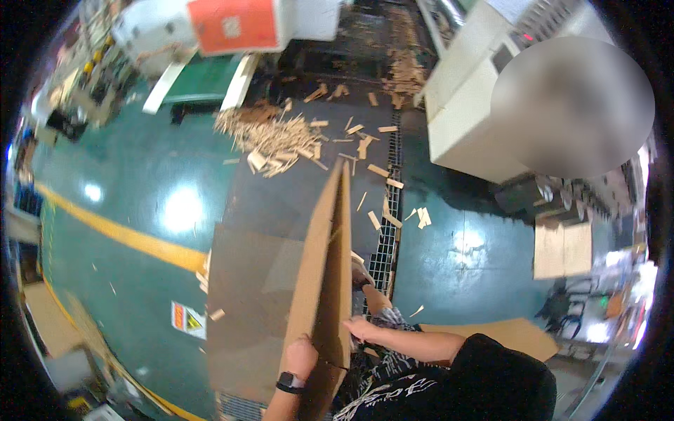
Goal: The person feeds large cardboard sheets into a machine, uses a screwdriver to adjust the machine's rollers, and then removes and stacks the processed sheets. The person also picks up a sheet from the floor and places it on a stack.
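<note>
A long brown cardboard carton (303,295), folded nearly flat, stands in front of me with a narrow gap between its two panels. My left hand (302,356), below which a dark watch (290,382) sits on the wrist, is closed on the near part of the left panel. The fingers of my right hand (360,328) grip the edge of the right panel. Toward the far end, the two panels come together in a point. The undersides of both hands' grips are hidden by the cardboard.
Cardboard offcuts (274,144) lie heaped ahead, with strips scattered over the dark floor plates and a metal grate (382,263). A green conveyor (203,78) stands far left, a pale machine cabinet (463,105) at right. A cardboard sheet (502,335) lies to my right.
</note>
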### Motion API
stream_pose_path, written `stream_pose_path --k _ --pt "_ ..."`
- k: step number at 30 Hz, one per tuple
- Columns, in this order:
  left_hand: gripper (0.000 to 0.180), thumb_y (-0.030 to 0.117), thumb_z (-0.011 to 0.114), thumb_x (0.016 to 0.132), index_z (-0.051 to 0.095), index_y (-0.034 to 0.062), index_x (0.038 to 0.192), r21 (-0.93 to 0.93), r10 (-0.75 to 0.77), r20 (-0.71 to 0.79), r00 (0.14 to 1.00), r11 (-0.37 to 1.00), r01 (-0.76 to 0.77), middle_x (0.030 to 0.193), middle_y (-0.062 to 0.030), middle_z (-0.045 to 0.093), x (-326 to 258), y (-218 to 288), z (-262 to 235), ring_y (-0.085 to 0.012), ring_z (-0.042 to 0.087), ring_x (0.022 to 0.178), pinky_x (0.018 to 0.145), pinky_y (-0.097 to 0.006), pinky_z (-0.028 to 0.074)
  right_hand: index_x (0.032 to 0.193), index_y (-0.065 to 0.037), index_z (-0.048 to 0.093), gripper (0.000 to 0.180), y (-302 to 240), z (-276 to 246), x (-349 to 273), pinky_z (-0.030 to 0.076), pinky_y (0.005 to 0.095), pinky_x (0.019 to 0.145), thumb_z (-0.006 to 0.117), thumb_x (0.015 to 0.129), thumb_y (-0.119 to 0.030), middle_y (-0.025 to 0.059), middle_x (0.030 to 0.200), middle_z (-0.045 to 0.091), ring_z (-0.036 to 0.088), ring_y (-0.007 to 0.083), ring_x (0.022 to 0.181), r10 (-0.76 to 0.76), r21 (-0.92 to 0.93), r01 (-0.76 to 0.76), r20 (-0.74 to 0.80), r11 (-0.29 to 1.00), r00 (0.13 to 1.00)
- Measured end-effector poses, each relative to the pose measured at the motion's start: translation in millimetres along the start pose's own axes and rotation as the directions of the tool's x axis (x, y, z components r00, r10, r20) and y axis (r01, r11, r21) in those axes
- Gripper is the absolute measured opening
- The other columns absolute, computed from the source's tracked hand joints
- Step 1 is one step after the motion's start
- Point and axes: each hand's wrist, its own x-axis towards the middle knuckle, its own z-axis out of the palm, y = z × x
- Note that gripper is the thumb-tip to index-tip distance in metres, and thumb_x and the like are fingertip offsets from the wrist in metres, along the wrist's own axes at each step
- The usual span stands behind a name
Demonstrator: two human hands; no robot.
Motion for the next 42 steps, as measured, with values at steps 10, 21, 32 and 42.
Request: stream_pose_path --k 10,21,32,42 --pt "0.016 0.008 0.046 0.077 0.056 -0.0028 0.083 0.15 0.464 0.455 0.76 0.802 -0.579 0.075 -0.0221 0.062 34 218 -58 -0.0373 0.061 0.067 0.059 -0.045 0.049 0.095 0.002 0.057 0.043 100 -81 -55 0.041 0.0355 0.055 0.048 0.083 -0.038 0.0114 0.075 0.058 0.052 0.0218 0.064 -0.019 0.877 0.114 -0.119 0.466 0.993" --pt "0.016 0.008 0.048 0.077 0.054 -0.0039 0.085 0.248 0.584 0.731 0.353 0.255 -0.935 0.069 -0.0194 0.063 81 495 36 -0.0342 0.063 0.064 0.057 -0.043 0.051 0.076 0.004 0.06 0.046 250 -280 -163 0.033 0.0324 0.043 0.065 0.071 -0.041 0.0079 0.063 0.053 0.045 0.0168 0.048 0.38 0.825 0.556 -0.547 0.096 0.746" --pt "0.059 0.007 0.049 0.078 0.029 0.0045 0.134 -0.184 0.691 0.71 -0.136 -0.005 -0.983 0.13 -0.0217 0.041 94 764 97 -0.0393 0.057 0.095 0.078 -0.044 0.048 0.085 0.005 0.064 0.037 370 -461 -314 0.044 0.0314 0.055 0.058 0.071 -0.029 0.011 0.068 0.06 0.054 0.0195 0.058 0.6 0.782 0.619 -0.529 0.069 0.601" --pt "0.056 0.004 0.05 0.072 0.04 0.004 0.128 -0.716 0.759 0.341 -0.554 -0.172 -0.676 0.13 -0.0204 0.043 121 1018 190 -0.0331 0.044 0.119 0.096 -0.041 0.037 0.066 0.001 0.06 0.029 510 -638 -403 0.037 0.0295 0.044 0.058 0.072 -0.027 0.0048 0.055 0.053 0.048 0.0143 0.047 0.757 0.602 0.774 -0.596 0.199 0.269"
